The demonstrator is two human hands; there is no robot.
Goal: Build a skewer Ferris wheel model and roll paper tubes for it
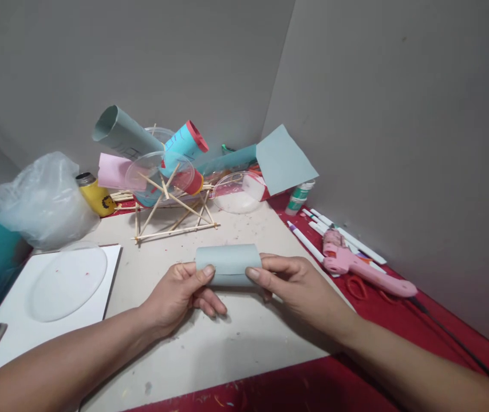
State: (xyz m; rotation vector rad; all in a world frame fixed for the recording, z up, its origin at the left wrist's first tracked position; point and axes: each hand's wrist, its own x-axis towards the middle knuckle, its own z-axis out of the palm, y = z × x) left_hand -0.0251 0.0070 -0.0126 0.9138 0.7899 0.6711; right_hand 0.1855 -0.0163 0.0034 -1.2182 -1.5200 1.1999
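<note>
A grey-blue paper roll (228, 261) is held level over the pale board (244, 343); an overlapping paper edge runs along its near side. My left hand (186, 289) is closed on the roll's left end, thumb in front and the lower fingers loosely bent below. At the other end my right hand (290, 278) pinches the roll, its thumb on the front face. Behind the roll stands a stick frame (176, 223) with clear plastic discs and coloured paper tubes attached, among them a grey tube (126, 134) and a blue tube with a red rim (184, 146).
A pink glue gun (369, 276), markers (304, 241) and red-handled scissors (357, 288) lie right. A clear disc (68, 283) rests on white paper at left, near a plastic bag (47, 200) and yellow bottle (98, 197). Grey paper (285, 160) leans behind.
</note>
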